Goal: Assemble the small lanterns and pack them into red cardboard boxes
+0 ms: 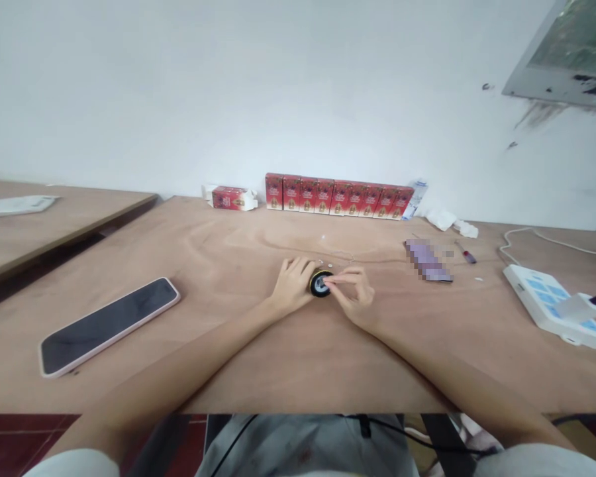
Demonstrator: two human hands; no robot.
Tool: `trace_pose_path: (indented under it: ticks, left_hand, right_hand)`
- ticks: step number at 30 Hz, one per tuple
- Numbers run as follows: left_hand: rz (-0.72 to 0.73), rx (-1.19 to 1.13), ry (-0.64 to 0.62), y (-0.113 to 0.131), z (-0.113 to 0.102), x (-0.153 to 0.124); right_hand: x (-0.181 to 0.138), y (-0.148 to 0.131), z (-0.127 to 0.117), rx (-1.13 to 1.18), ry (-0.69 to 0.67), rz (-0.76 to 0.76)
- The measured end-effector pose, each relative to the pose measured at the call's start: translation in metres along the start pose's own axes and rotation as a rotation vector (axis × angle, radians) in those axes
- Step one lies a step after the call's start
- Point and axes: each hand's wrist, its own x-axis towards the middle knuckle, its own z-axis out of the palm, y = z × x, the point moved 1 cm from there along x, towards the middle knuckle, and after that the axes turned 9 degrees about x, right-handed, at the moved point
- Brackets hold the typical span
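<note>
A small round black object (318,285) with a gold-coloured edge and a pale middle is near the centre of the table, its open or inner face toward me. My left hand (291,286) is closed against its left side and steadies it. From the right, my right hand (356,295) reaches over its face with thumb and forefinger pinched together at the pale middle. Whatever sits between those fingertips is too small to make out. A few tiny white bits (330,265) lie just beyond the round object.
Red boxes (324,197) stand in a row by the wall, with another red box (231,198) lying left of them. A phone (110,326) lies at left. A purple blurred item (428,260), a small red-handled tool (467,254) and a white power strip (551,301) are at right.
</note>
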Motion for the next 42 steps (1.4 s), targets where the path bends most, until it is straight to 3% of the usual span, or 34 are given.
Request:
trace_pose_path:
  ticks: [12,17,23,26,29,33,39,42]
  left_hand:
    - [0.014,-0.01,0.0,0.002,-0.002,0.0]
    - [-0.074,0.012,-0.027,-0.01,-0.004,0.002]
    - [-0.285,0.019,0.015,-0.029,0.0,0.005]
    - [-0.256,0.028,-0.009,-0.028,-0.001,0.006]
    - [-0.168,0.027,-0.027,-0.023,-0.003,0.005]
    - [-0.099,0.035,-0.036,-0.02,-0.004,0.004]
    - [-0.08,0.033,-0.033,-0.017,-0.005,0.004]
    - [-0.041,0.016,-0.02,-0.012,-0.004,0.003]
  right_hand:
    - [0.001,0.001,0.0,-0.013,0.032,0.007]
    - [0.001,0.022,-0.006,-0.108,0.023,0.141]
    - [0.0,0.066,-0.006,-0.32,-0.398,0.222]
    - [-0.001,0.072,-0.002,-0.373,-0.537,0.215]
    - [-0.001,0.073,0.0,-0.38,-0.589,0.192]
    - [0.001,0.065,-0.003,-0.323,-0.507,0.051]
    - [0.008,0.021,-0.007,-0.087,-0.002,-0.008]
    - [0.008,0.003,-0.002,-0.016,0.021,-0.023]
